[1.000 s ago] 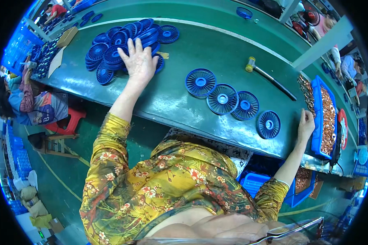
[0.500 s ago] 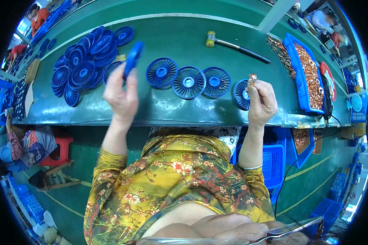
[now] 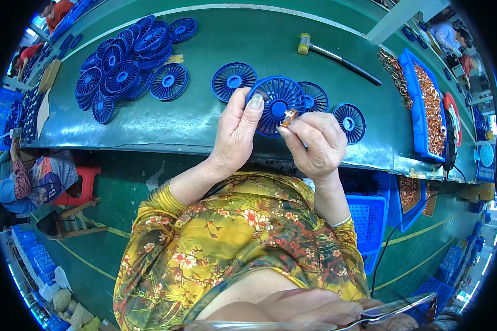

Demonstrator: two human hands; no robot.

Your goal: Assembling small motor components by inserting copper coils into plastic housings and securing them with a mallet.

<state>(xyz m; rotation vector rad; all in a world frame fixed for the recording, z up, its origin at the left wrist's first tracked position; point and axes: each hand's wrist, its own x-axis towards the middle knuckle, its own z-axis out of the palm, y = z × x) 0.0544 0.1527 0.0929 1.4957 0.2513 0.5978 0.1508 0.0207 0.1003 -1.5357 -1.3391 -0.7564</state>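
Observation:
My left hand (image 3: 236, 128) grips a blue spoked wheel (image 3: 269, 94) by its left rim, thumb on the face, holding it above the table's near edge. Between the thumb and fingers of my right hand (image 3: 319, 142) is a small copper-coloured metal clip (image 3: 289, 117). It is right in front of the wheel's hub; I cannot tell whether the two touch. Behind the held wheel, a similar wheel (image 3: 234, 81) lies to the left and another, partly covered wheel (image 3: 317, 95) to the right. One more wheel (image 3: 349, 122) rests beyond my right hand.
A heap of blue wheels (image 3: 121, 76) covers the table's left part, with a single wheel (image 3: 169, 81) beside it. A yellow-headed hammer (image 3: 342, 67) lies at the back right. Further right stands a blue tray (image 3: 421, 121) of copper-coloured parts. Other people work in the background.
My left hand has brought the wheel rightward from near the heap to in front of me. My right hand has moved left with the clip, up to the wheel. The view has shifted slightly.

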